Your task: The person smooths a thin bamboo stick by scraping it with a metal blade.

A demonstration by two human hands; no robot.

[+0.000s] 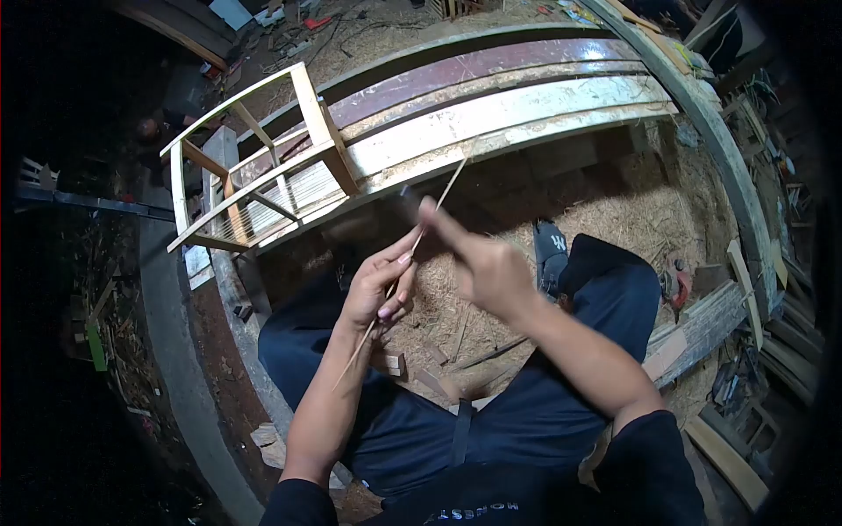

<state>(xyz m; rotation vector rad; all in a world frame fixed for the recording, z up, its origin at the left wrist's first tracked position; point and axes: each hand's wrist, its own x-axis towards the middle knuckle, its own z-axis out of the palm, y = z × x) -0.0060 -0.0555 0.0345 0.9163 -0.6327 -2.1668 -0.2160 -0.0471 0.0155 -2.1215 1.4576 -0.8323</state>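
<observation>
My left hand (380, 287) is closed around a thin wooden stick (357, 358), which slants up from my forearm toward the bench. My right hand (493, 272) is blurred by motion, its fingers curled near the stick's upper part. A dark, smeared object with a small bluish tip (405, 190) shows beside the right fingertips; its kind cannot be made out. Beyond my hands, a small wooden frame (311, 110) with slats stands on the left part of a low plank bench (517, 105).
Wood shavings (605, 228) cover the ground between my legs and the bench. A red-handled tool (677, 282) lies at the right, near a weathered board (702, 333). Offcuts lie below my hands. A long concrete edge (167, 324) runs down the left side.
</observation>
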